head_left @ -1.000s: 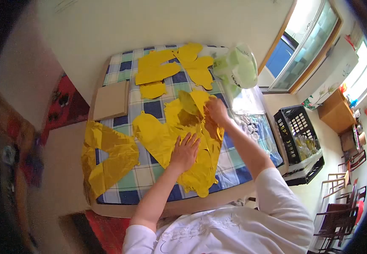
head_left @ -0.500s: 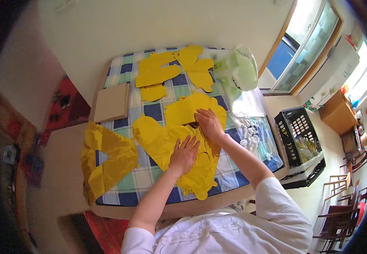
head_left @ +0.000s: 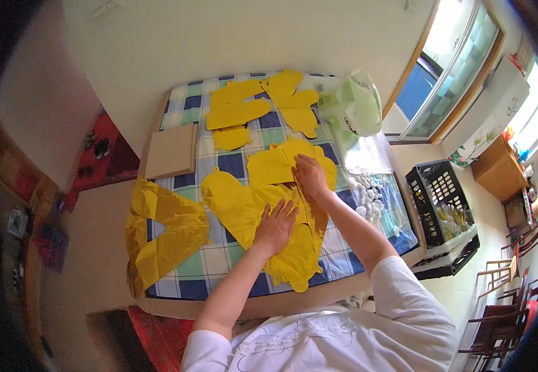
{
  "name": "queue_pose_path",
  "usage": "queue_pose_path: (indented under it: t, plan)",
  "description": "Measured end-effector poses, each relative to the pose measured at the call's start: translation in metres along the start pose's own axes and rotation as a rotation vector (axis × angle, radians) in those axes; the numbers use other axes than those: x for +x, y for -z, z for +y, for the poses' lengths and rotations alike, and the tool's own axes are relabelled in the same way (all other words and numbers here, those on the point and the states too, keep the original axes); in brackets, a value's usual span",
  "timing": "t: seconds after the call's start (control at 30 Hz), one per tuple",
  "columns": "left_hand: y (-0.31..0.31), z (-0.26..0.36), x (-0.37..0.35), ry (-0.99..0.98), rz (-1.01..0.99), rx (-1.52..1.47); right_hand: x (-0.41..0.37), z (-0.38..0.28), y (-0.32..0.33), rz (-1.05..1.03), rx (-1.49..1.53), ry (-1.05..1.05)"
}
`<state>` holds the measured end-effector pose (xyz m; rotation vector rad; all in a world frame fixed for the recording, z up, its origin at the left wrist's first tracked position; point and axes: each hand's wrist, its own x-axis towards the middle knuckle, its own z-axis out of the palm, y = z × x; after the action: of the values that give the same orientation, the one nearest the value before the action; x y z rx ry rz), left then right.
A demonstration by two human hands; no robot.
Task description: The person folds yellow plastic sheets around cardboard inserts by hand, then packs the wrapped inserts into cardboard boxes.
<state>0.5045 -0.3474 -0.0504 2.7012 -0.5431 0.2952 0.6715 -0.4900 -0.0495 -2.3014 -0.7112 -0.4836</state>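
A large flat yellow foil balloon (head_left: 225, 192), uninflated, lies spread on a checked cloth (head_left: 194, 270). My left hand (head_left: 275, 229) rests palm down on its lower middle, fingers spread. Farther up and to the right, my right hand (head_left: 311, 178) lies on the same foil beside a folded yellow piece (head_left: 270, 167), its fingers stretched out. Neither hand grips anything I can see. Part of the foil is hidden beneath both hands. To the left lies a shinier gold foil balloon (head_left: 173, 239) with a gap in its middle.
More flat yellow foil pieces (head_left: 238, 115) lie at the back of the table. A cardboard-coloured board (head_left: 171, 152) is at the left edge. On the right are a green-and-white plastic bag (head_left: 359, 105) and white bundles (head_left: 368, 198). A black crate (head_left: 433, 198) stands beside the table.
The view has shifted slightly, moving the whole scene a little to the right. Both hands stay at nearly the same places on the foil.
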Motion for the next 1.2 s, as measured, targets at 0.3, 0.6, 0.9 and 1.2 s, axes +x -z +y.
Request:
queue_pose_path:
  t: [0.3, 0.6, 0.9, 1.2]
  plan:
    - [-0.001, 0.000, 0.000, -0.007, 0.016, 0.000, -0.007, -0.006, -0.006, -0.219, -0.367, 0.227]
    - [-0.003, -0.003, 0.000, -0.016, -0.030, 0.056, 0.055, 0.040, 0.014, -0.056, -0.555, -0.368]
    - [-0.001, 0.000, -0.001, -0.017, -0.024, 0.047, 0.088, 0.080, -0.013, 0.109, 0.204, -0.137]
    - [0.003, 0.001, -0.001, -0.007, -0.033, 0.022, 0.007, -0.010, -0.015, -0.264, -0.263, 0.139]
